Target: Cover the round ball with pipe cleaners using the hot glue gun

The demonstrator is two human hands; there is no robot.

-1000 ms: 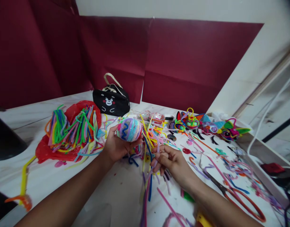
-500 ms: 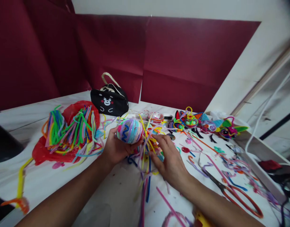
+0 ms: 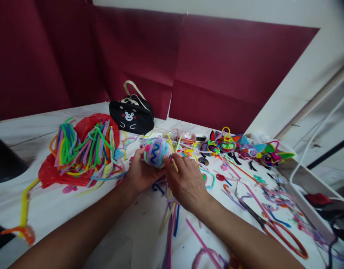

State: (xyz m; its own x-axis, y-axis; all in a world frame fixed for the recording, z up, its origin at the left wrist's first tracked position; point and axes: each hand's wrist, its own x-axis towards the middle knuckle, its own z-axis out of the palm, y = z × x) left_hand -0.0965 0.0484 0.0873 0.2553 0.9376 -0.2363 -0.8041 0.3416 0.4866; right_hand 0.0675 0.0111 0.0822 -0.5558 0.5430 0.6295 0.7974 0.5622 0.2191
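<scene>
A ball wrapped in pastel fuzzy pipe cleaners (image 3: 157, 151), with a dark blue zigzag on its front, is held above the table. My left hand (image 3: 140, 172) is closed around its left side and underside. Against its lower right side, my right hand (image 3: 185, 181) has its fingers bent and pressed onto the ball. A short yellow piece (image 3: 175, 166) shows by the right fingers; whether they pinch it is unclear. Beneath both hands lie loose pipe cleaners (image 3: 176, 220), partly hidden by the right hand.
On the left, bundled pipe cleaners (image 3: 100, 145) lie on a red plastic bag (image 3: 50, 175). Behind stands a black bag with a bear face (image 3: 132, 118). Several decorated balls (image 3: 228, 144) line the back right. Orange-handled scissors (image 3: 285, 237) and scraps lie at right, beside a white tray (image 3: 309, 198).
My right hand has moved left from the loose pipe cleaners onto the ball, its fingers closing in. The ball has shifted slightly right in the view, and the camera view has tilted a little.
</scene>
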